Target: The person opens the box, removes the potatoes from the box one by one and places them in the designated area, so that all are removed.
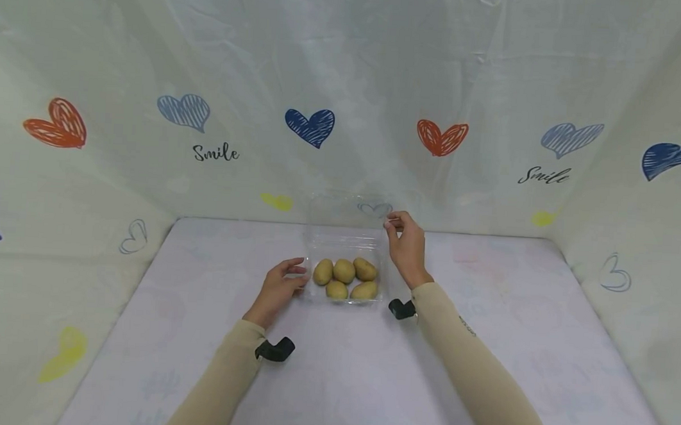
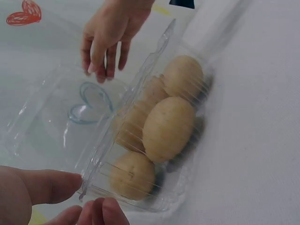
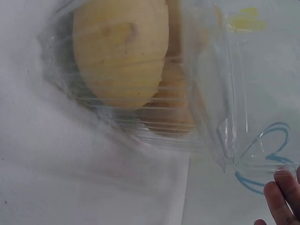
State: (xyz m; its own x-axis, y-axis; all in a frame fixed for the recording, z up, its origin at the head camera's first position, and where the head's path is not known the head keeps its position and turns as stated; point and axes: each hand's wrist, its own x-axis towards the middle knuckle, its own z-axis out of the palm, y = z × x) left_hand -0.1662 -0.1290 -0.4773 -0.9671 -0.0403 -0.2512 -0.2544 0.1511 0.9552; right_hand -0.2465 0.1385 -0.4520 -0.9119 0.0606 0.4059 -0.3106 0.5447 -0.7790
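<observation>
A clear plastic clamshell container point(image 1: 347, 241) stands on the table with its lid point(image 1: 340, 212) raised at the back. Several potatoes point(image 1: 344, 271) lie in its base; the left wrist view shows these potatoes point(image 2: 168, 129) through the ribbed wall. My left hand point(image 1: 278, 291) is at the container's left side, thumb tip right at the rim and the other fingertips beside the wall. Farther back, my right hand point(image 1: 408, 247) pinches the right edge of the upright lid. In the right wrist view, its fingertips point(image 3: 277, 199) overlap the lid edge.
A pale cloth covers the table point(image 1: 332, 379). Behind it hangs a white curtain point(image 1: 377, 60) printed with hearts and "Smile", close to the raised lid. Black wrist cameras point(image 1: 275, 349) stick out from both beige sleeves point(image 1: 477, 367).
</observation>
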